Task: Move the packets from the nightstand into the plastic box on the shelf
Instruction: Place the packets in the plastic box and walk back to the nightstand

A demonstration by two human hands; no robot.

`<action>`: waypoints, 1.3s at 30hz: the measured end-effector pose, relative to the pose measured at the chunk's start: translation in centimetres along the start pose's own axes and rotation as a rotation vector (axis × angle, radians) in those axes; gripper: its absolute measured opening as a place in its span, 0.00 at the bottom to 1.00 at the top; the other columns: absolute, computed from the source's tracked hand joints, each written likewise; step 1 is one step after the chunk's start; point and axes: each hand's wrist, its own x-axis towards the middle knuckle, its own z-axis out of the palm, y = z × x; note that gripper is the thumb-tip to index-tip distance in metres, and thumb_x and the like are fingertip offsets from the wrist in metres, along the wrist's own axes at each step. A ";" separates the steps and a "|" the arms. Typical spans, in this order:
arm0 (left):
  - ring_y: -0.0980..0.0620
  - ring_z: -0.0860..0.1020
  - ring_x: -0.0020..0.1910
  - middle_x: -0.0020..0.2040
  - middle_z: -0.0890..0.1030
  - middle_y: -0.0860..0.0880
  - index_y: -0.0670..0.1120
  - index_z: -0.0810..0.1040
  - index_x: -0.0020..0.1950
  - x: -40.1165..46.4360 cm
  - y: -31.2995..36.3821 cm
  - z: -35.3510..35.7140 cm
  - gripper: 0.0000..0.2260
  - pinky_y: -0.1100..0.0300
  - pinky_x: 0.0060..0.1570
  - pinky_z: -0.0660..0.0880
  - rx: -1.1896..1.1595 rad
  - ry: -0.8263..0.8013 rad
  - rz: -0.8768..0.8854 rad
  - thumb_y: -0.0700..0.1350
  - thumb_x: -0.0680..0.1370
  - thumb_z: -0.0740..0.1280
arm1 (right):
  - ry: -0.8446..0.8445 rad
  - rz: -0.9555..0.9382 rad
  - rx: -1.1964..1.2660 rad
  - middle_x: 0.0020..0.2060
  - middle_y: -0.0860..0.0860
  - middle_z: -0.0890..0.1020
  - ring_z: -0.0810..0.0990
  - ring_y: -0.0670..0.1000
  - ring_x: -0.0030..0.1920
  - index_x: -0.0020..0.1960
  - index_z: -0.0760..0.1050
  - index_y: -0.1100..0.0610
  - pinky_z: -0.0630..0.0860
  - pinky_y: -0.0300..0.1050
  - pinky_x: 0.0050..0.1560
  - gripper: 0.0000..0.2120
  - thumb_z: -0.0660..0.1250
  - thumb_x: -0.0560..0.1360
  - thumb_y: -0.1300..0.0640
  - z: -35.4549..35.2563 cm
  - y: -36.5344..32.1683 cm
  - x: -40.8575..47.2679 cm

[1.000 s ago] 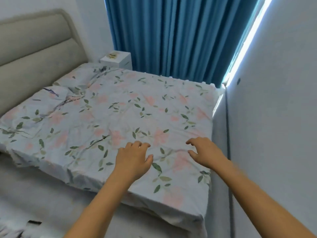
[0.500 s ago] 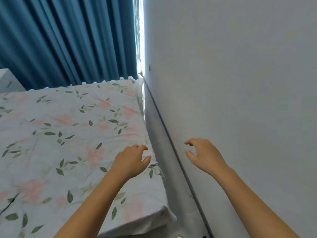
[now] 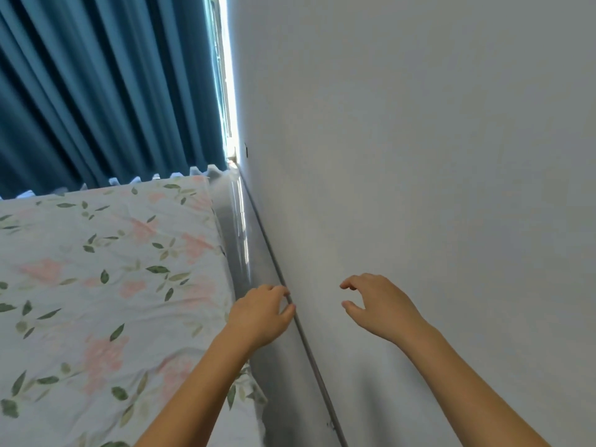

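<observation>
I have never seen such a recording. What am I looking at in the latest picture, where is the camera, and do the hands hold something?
No machine is here: a person wears one camera on the head, looking forward and down, so you see the person's own two bare arms from above. The left hand and the right hand both hang in the air with loosely curled fingers and hold nothing. On the left lies a bed with a flowered sheet. Behind it hangs a blue curtain. On the right is a plain white wall, with a narrow strip of floor between it and the bed. The nightstand, packets, shelf and box are not in view.
</observation>
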 end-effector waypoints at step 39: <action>0.52 0.74 0.64 0.70 0.73 0.53 0.54 0.70 0.71 62.5 -31.6 -28.2 0.19 0.57 0.56 0.73 0.002 0.243 -0.272 0.57 0.81 0.56 | -0.102 -0.252 0.006 0.60 0.47 0.78 0.76 0.50 0.60 0.67 0.72 0.48 0.74 0.45 0.57 0.18 0.63 0.77 0.49 -9.1 -13.4 81.2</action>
